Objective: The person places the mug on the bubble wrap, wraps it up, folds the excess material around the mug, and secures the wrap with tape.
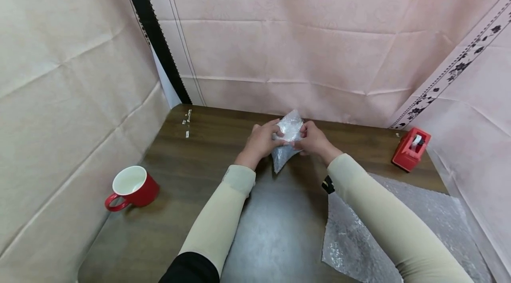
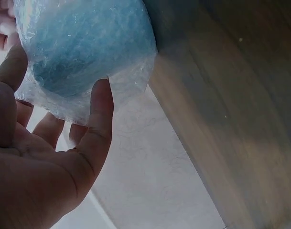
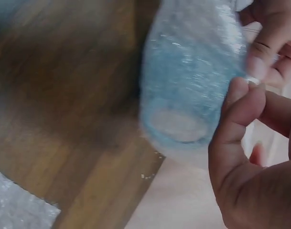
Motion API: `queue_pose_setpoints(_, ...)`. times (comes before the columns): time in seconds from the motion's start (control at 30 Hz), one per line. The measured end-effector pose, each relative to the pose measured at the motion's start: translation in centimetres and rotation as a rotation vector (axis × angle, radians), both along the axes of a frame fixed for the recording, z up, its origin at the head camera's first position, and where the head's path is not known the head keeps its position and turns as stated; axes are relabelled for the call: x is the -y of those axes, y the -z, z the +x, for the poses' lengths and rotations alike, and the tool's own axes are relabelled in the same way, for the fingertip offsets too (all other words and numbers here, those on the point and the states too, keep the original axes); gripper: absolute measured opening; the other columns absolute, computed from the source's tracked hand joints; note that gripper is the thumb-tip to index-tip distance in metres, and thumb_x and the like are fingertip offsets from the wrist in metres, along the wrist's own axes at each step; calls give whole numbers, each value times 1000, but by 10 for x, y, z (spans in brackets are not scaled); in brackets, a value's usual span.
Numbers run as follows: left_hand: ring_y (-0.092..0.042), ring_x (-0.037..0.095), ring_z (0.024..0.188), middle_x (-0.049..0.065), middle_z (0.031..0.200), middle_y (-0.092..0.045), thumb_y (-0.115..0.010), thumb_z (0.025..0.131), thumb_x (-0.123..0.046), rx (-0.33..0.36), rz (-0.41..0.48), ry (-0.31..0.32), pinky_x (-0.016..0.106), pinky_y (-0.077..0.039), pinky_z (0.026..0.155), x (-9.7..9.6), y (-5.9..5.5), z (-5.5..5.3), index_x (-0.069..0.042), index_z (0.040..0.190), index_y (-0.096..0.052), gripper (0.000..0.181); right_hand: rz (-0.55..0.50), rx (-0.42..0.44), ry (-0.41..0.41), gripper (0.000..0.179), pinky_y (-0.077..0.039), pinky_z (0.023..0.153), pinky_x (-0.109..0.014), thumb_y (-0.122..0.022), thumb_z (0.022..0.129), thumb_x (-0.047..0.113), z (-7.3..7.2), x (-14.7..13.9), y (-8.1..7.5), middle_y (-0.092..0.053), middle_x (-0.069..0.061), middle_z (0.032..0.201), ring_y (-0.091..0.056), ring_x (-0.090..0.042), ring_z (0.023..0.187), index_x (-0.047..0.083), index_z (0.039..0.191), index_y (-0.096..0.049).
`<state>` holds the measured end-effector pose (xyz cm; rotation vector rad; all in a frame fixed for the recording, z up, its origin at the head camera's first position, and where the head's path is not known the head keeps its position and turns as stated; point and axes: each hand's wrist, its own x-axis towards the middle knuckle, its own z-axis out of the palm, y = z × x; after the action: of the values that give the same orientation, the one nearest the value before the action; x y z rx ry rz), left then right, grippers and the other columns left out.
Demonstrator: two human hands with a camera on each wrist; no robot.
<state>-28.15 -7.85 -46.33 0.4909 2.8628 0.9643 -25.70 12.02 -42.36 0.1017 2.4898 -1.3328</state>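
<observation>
Though crinkled and glossy outside, bluish within: 1 bubble-wrapped bundle (image 3: pixel 186 81).

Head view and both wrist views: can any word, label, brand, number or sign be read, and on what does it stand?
None: no readable text on the wrapped bundle, red mug or red tape dispenser.
The cloth border shows flowers, not writing.
White scraps: too small to judge.
</observation>
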Motion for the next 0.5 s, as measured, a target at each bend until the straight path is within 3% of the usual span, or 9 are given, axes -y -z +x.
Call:
queue_pose_setpoints(0.1,-57,29,132,-12,180,-49,-86,102,-42,2,20,-7,45,-60,105,1,2,-2,-22,111,-81,23,16,-37,-5,38,-70,75,-30,-73,109,5,0,2,10,-50,-20,127,-81,-46,121,1,126,-40)
queue_pose_setpoints(0.3,-57,32,133,-8,179,-51,-86,103,-39,4,26,14,46,-58,110,0,-2,-3,-20,109,-80,21,61,-82,-16,34,-73,82,-43,-69,111,2,0,5,20,-52,-33,142,-79,-48,122,-1,129,-40)
queue_pose_setpoints(0.5,-58,32,132,-7,179,-52,-88,103,-37,11,22,9,47,-58,109,1,-5,0,-18,111,-81,21,130,-121,-35,37,-72,76,-42,-77,107,2,0,3,20,-52,-20,119,-74,-39,102,0,124,-44)
